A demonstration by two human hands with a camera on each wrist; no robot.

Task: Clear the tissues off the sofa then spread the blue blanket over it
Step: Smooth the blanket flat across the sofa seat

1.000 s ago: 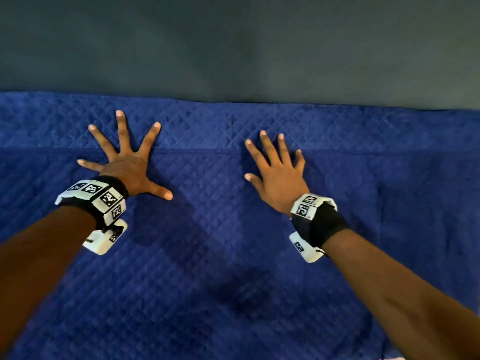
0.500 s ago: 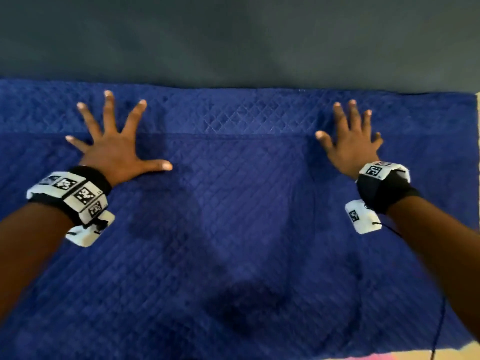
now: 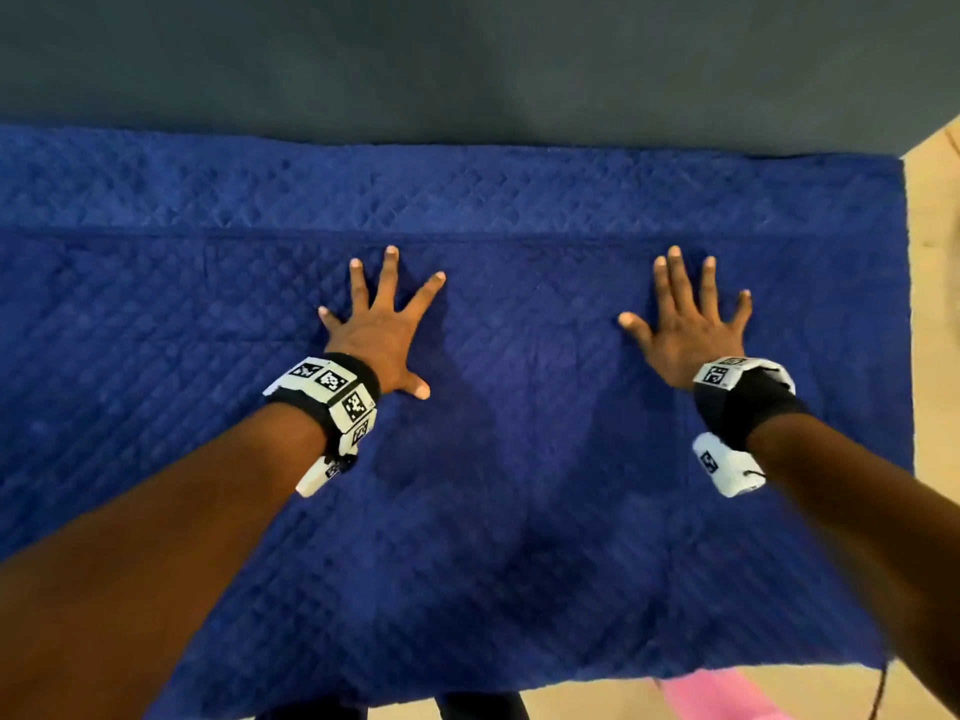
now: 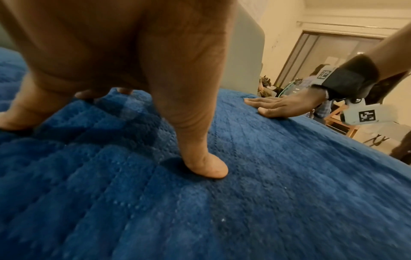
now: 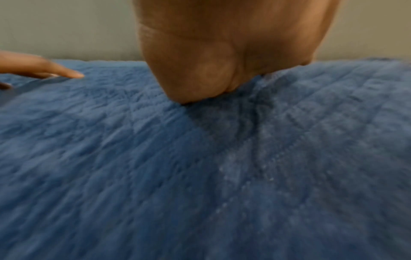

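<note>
Left hand (image 3: 383,339) flat on blanket (image 3: 519,511), fingers splayed wide, thumb pressed into the quilting. Right hand (image 3: 688,335) flat too, fingers straight and spread, holding nothing, well apart from the left, near the blanket's right edge. Blue quilted blanket spread smooth across sofa (image 3: 467,70), grey backrest bare beyond. Pale floor (image 3: 935,304) at right.
</note>
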